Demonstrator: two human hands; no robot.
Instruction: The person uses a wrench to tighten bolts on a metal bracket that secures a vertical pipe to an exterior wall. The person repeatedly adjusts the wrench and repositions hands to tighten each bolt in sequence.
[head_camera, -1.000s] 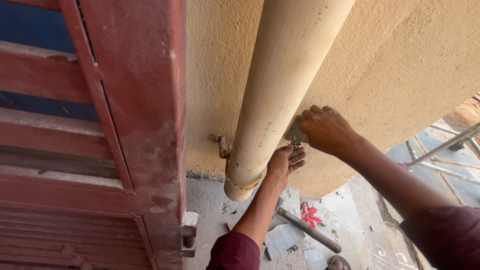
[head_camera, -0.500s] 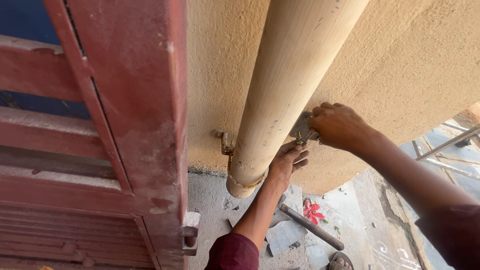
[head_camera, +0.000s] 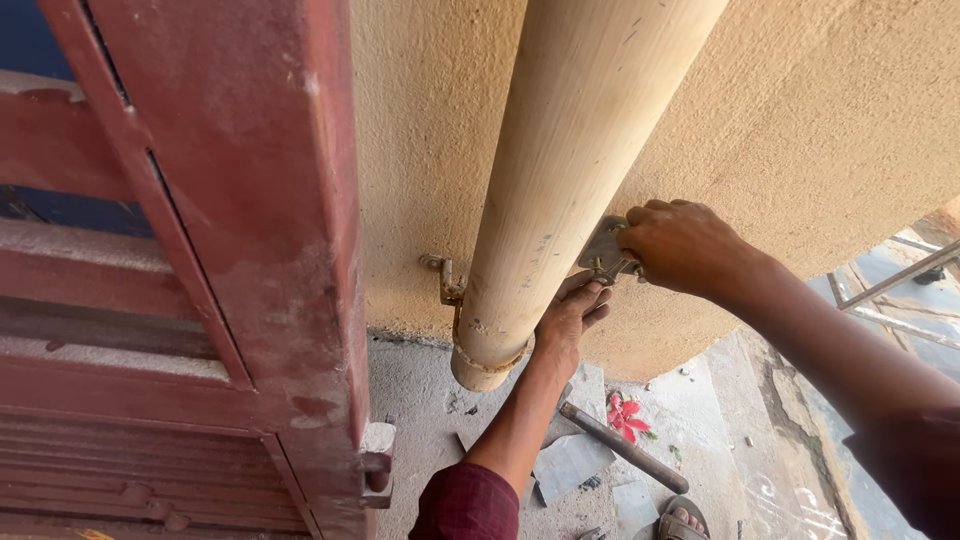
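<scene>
The step in hand looks like fixing the metal clamp bracket (head_camera: 603, 250) that ties the cream downpipe (head_camera: 560, 190) to the rough plastered wall (head_camera: 820, 120). The right hand (head_camera: 685, 245) is closed over the bracket's outer end, fingers curled on it and on what may be a small fastener or tool, though that part is too hidden to tell. The left hand (head_camera: 570, 320) reaches up from below, its fingers lying against the pipe just under the bracket, steadying rather than gripping. The bracket sits on the pipe's right side, near its lower open end; a matching lug (head_camera: 445, 278) shows on the left side against the wall. On the floor below lie a dark iron bar (head_camera: 620, 447), broken tile pieces (head_camera: 570, 462) and a red flower (head_camera: 625, 415). A red louvred shutter (head_camera: 200, 250) stands to the left. The next move would call for keeping the pipe pressed still while the right hand works the bracket square to the wall
</scene>
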